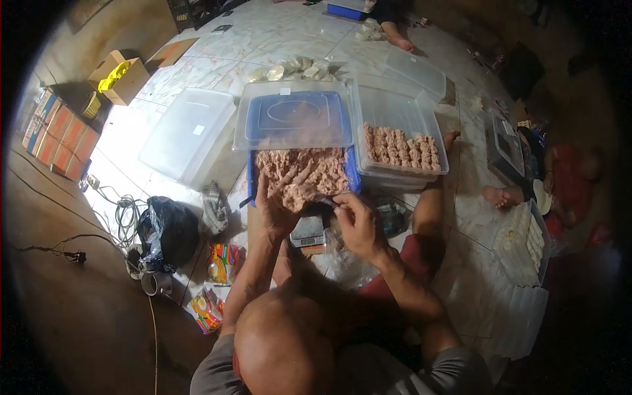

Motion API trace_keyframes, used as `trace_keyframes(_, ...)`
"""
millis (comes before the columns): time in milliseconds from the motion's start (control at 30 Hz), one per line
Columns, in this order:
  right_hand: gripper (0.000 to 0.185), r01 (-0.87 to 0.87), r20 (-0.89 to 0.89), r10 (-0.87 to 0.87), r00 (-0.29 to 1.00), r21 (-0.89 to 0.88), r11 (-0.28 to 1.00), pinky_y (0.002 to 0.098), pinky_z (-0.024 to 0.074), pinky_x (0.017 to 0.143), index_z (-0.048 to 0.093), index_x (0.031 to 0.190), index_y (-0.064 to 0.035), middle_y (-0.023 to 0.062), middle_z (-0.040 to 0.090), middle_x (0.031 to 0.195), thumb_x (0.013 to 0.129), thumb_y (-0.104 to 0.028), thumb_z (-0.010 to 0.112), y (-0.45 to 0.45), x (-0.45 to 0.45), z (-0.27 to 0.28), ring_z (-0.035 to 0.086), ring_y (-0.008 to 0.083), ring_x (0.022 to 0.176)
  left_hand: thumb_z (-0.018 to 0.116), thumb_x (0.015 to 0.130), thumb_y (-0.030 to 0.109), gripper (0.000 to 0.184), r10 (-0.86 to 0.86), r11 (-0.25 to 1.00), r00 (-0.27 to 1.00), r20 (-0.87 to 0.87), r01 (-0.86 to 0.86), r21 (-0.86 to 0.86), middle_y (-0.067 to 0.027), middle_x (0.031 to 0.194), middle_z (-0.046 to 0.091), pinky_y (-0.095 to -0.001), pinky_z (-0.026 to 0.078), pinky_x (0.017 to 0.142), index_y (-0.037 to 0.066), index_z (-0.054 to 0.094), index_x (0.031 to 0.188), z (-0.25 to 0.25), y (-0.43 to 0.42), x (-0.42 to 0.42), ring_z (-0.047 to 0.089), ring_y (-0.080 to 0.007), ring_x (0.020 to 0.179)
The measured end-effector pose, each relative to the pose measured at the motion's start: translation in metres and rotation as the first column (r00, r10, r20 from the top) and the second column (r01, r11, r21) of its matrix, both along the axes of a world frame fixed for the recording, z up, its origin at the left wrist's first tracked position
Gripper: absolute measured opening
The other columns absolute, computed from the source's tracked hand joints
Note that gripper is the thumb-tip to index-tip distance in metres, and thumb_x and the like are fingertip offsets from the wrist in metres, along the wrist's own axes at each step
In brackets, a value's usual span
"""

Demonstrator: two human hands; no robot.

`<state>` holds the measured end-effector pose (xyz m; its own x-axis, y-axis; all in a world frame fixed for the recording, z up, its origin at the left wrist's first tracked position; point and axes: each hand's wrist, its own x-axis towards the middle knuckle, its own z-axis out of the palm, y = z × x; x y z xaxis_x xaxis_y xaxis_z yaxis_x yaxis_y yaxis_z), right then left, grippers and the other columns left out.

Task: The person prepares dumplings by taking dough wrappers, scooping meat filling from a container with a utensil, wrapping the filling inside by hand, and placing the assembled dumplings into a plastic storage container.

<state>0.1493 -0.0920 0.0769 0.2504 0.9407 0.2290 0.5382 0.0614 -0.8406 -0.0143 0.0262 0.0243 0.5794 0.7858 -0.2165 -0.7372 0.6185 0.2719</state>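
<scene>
A blue tub (355, 174) full of pinkish minced filling (322, 168) stands in front of me. My left hand (273, 210) reaches into its near side, fingers stretched and spread over the filling, with a lump of it beside the palm. At the tub's near right corner, my right hand (361, 227) is closed, thumb and fingers pinched together. A small dark, thin thing shows at those fingertips, too unclear to name. A clear lid (293, 141) covers the far part of the tub. To the right, a clear box (398, 172) holds rows of shaped pieces (401, 148).
A small scale (307, 230) sits below the tub. Bagged pale rounds (299, 68) lie behind it. At left are a clear lid (187, 135), a black bag (168, 230) and colourful packets (224, 263). Another person's foot (503, 196) and a tray (520, 240) are at right.
</scene>
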Motion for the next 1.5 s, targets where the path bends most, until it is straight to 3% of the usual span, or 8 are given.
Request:
trace_keyframes(233, 0.008, 0.164, 0.020, -0.166, 0.986, 0.096, 0.982, 0.0457, 0.0499, 0.074, 0.057, 0.100, -0.0013, 0.0182, 0.064, 0.090, 0.095, -0.008, 0.058, 0.015, 0.011, -0.043, 0.065, 0.0385, 0.085, 0.049, 0.092, 0.072, 0.092, -0.122, 0.987, 0.991, 0.058, 0.115, 0.114, -0.0220, 0.147, 0.048, -0.0360, 0.059, 0.070, 0.003, 0.032, 0.150, -0.005, -0.004, 0.002, 0.069, -0.0269, 0.083)
trace_keyframes(367, 0.008, 0.161, 0.420, -0.187, 0.888, 0.095, 0.982, 0.0485, 0.0487, 0.074, 0.053, 0.101, -0.0007, 0.0219, 0.063, 0.091, 0.096, -0.008, 0.054, 0.034, 0.026, -0.078, 0.062, 0.0444, 0.085, 0.045, 0.092, 0.074, 0.090, -0.119, 0.985, 0.989, -0.082, 0.128, 0.116, -0.0185, 0.138, 0.055, -0.0439, 0.055, 0.084, 0.007, 0.035, 0.151, 0.004, -0.012, 0.007, 0.067, -0.0310, 0.091)
trace_keyframes(500, 0.010, 0.172, 0.141, -0.166, 0.976, -0.027, 0.985, 0.0500, 0.0483, 0.074, 0.052, 0.104, -0.0010, 0.0261, 0.063, 0.094, 0.098, -0.010, 0.051, 0.030, 0.041, -0.071, 0.062, 0.0465, 0.089, 0.040, 0.094, 0.074, 0.084, -0.060, 0.995, 0.998, -0.024, 0.062, 0.074, -0.0208, 0.132, 0.058, -0.0462, 0.052, 0.087, 0.011, 0.037, 0.150, 0.004, -0.007, 0.002, 0.066, -0.0339, 0.095)
trace_keyframes(767, 0.011, -0.054, 0.266, 0.014, 0.964, 0.145, 0.988, 0.0489, 0.0498, 0.075, 0.056, 0.102, -0.0022, 0.0238, 0.063, 0.096, 0.098, -0.012, 0.053, 0.029, 0.022, -0.036, 0.063, 0.0440, 0.089, 0.032, 0.090, 0.083, 0.099, -0.237, 0.936, 0.915, -0.326, 0.304, 0.175, -0.0107, 0.076, 0.066, -0.0358, 0.053, 0.057, 0.015, 0.018, 0.161, 0.006, -0.018, 0.005, 0.062, -0.0219, 0.058)
trace_keyframes(900, 0.012, -0.040, 0.495, -0.149, 0.856, 0.351, 0.936, 0.0505, 0.0494, 0.074, 0.055, 0.105, -0.0007, 0.0256, 0.062, 0.094, 0.099, -0.010, 0.050, 0.047, 0.048, -0.089, 0.062, 0.0462, 0.088, 0.033, 0.087, 0.086, 0.104, -0.332, 0.889, 0.922, -0.198, 0.376, 0.262, -0.0210, 0.106, 0.064, -0.0387, 0.055, 0.066, 0.011, 0.023, 0.159, 0.011, -0.021, -0.001, 0.066, -0.0275, 0.072)
trace_keyframes(1067, 0.013, 0.156, 0.113, -0.168, 0.979, 0.113, 0.981, 0.0485, 0.0486, 0.074, 0.052, 0.111, -0.0016, 0.0232, 0.062, 0.092, 0.100, -0.007, 0.048, 0.023, 0.025, -0.057, 0.062, 0.0440, 0.086, 0.035, 0.088, 0.083, 0.102, -0.180, 0.940, 0.970, -0.163, 0.218, 0.264, -0.0222, 0.137, 0.056, -0.0403, 0.055, 0.080, 0.008, 0.029, 0.156, -0.005, -0.010, -0.008, 0.068, -0.0286, 0.083)
trace_keyframes(1367, 0.022, 0.124, 0.244, -0.154, 0.958, 0.131, 0.983, 0.0488, 0.0453, 0.085, 0.056, 0.108, 0.0025, 0.0266, 0.059, 0.102, 0.086, 0.001, 0.051, 0.034, 0.026, -0.109, 0.057, 0.0457, 0.096, 0.040, 0.092, 0.077, 0.094, -0.118, 0.982, 0.992, 0.047, 0.110, 0.154, -0.0220, 0.143, 0.052, -0.0366, 0.060, 0.076, 0.006, 0.031, 0.153, 0.012, -0.019, -0.003, 0.070, -0.0253, 0.081)
trace_keyframes(1500, 0.029, 0.154, 0.133, -0.145, 0.981, -0.061, 0.986, 0.0503, 0.0486, 0.090, 0.053, 0.116, 0.0060, 0.0347, 0.056, 0.116, 0.088, 0.002, 0.048, 0.035, 0.036, -0.092, 0.057, 0.0513, 0.105, 0.041, 0.097, 0.069, 0.090, 0.051, 0.997, 0.986, -0.156, -0.042, 0.060, -0.0323, 0.139, 0.051, -0.0486, 0.054, 0.096, -0.008, 0.035, 0.144, -0.006, -0.017, -0.007, 0.062, -0.0321, 0.118)
